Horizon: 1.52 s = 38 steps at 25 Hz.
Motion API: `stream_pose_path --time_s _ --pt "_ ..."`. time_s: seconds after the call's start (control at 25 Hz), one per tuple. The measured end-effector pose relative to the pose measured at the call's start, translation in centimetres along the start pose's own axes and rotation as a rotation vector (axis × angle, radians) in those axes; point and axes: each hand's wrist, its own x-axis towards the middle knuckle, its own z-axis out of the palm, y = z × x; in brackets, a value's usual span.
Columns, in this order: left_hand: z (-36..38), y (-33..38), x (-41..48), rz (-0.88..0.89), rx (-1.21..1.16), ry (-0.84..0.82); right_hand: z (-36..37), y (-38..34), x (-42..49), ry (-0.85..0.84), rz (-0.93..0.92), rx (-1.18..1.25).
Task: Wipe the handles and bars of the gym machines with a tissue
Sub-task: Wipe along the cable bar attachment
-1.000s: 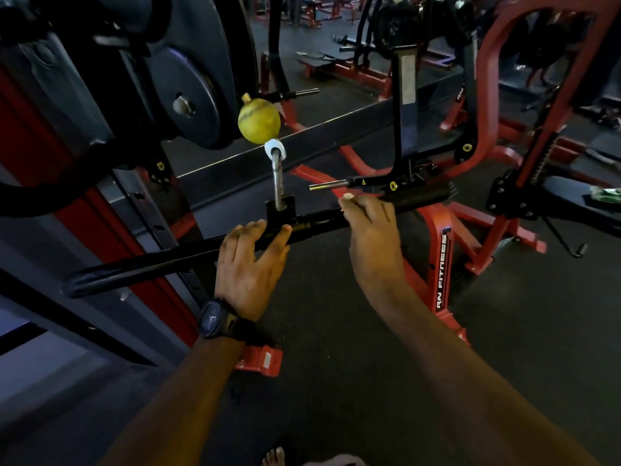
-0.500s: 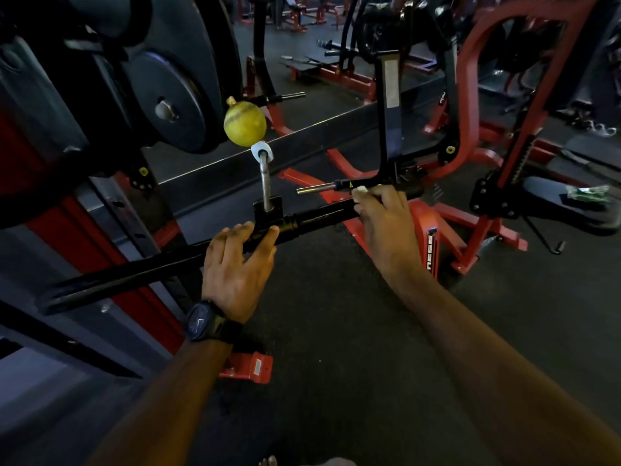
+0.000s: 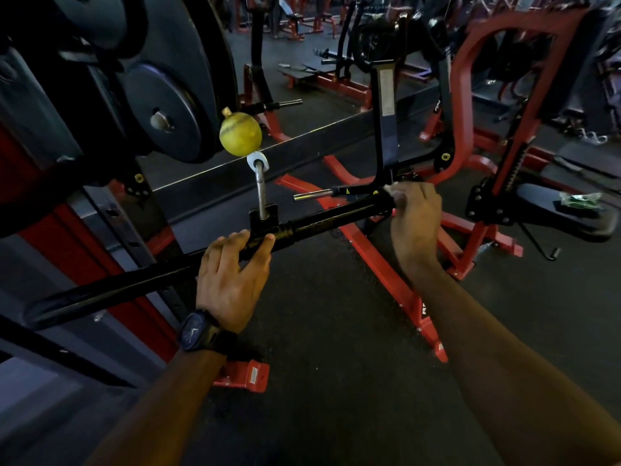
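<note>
A long black pull bar [image 3: 322, 223] hangs slantwise from a metal hook [image 3: 259, 193] under a yellow ball stop [image 3: 240, 134]. My left hand [image 3: 232, 277], with a watch on its wrist, grips the bar just below the hook bracket. My right hand [image 3: 415, 216] is curled round the bar's right end. A white tissue [image 3: 391, 189] peeks out above its fingers, pressed between the hand and the bar. The bar's right tip is hidden under that hand.
Black weight plates [image 3: 168, 109] and a red upright stand close at the left. A red machine frame [image 3: 376, 264] lies on the dark floor below the bar. A padded seat [image 3: 551, 213] with a green packet sits at the right. More red machines fill the background.
My right hand with the tissue has slid rightward along the bar to its end. My left hand has kept its grip near the hook bracket.
</note>
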Motion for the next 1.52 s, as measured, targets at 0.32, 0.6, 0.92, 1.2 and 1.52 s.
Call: stream_pose_path --time_s 0.32,0.6,0.92,1.2,1.52 --pt "-0.2 -0.2 -0.1 0.022 0.008 0.011 0.3 -1.1 -0.3 -0.044 0.037 -0.048" --pt "-1.1 -0.1 0.0 0.014 -0.008 -0.005 -0.7 -0.4 1.0 0.073 0.190 0.031" --pt "-0.9 -1.1 -0.1 0.045 0.032 0.027 3.3 -0.9 -2.2 -0.077 0.048 -0.043" --pt "-0.9 -0.2 -0.2 0.018 0.020 0.042 3.3 -4.2 -4.5 -0.097 -0.181 0.051" --pt "-1.3 -0.1 -0.1 -0.001 0.015 0.000 4.4 -6.4 -6.8 -0.196 -0.411 0.096"
